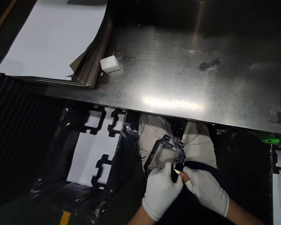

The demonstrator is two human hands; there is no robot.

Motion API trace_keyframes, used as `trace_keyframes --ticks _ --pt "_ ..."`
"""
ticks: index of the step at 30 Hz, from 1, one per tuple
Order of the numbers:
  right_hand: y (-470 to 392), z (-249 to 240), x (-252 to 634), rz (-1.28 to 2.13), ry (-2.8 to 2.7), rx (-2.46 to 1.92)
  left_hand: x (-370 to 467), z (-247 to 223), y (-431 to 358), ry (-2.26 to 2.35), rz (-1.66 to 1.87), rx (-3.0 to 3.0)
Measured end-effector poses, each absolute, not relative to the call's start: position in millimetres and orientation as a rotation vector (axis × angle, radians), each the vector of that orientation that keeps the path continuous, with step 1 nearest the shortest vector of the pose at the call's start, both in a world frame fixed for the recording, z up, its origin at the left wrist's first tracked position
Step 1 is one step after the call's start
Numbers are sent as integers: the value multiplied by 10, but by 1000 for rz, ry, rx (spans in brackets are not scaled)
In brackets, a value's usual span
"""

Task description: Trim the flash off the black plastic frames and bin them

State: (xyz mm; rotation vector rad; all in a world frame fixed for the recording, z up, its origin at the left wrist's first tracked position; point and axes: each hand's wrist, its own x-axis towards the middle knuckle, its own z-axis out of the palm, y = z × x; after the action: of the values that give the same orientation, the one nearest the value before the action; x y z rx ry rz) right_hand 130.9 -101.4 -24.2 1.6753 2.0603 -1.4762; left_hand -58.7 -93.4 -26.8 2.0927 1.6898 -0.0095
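My left hand (162, 190), in a white glove, is closed on the lower part of a black plastic frame (152, 153). This frame is an open, angular ring with small tabs at its top, held tilted above my lap. My right hand (204, 189), also gloved but with the thumb tip bare, is closed near the frame's lower right corner. From its thumb and fingers sticks out a small pale, pointed, blade-like piece (177, 171), which lies against or very near the frame. The rest of that piece is hidden in the right hand.
A metal table (154, 75) spans the view ahead of my knees. On it are a stack of paper sheets (58, 37) and a white block (110, 64). At left, a plastic-lined box (128, 137) holds similar black frames (100, 170) on white paper. A green object (270, 139) is at right.
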Motion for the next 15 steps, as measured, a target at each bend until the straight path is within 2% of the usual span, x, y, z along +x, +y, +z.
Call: trace_keyframes --ticks 15 --pt "-1054 -213 1231 -1701 1834 1886 -572 -321 -951 1768 121 2176"
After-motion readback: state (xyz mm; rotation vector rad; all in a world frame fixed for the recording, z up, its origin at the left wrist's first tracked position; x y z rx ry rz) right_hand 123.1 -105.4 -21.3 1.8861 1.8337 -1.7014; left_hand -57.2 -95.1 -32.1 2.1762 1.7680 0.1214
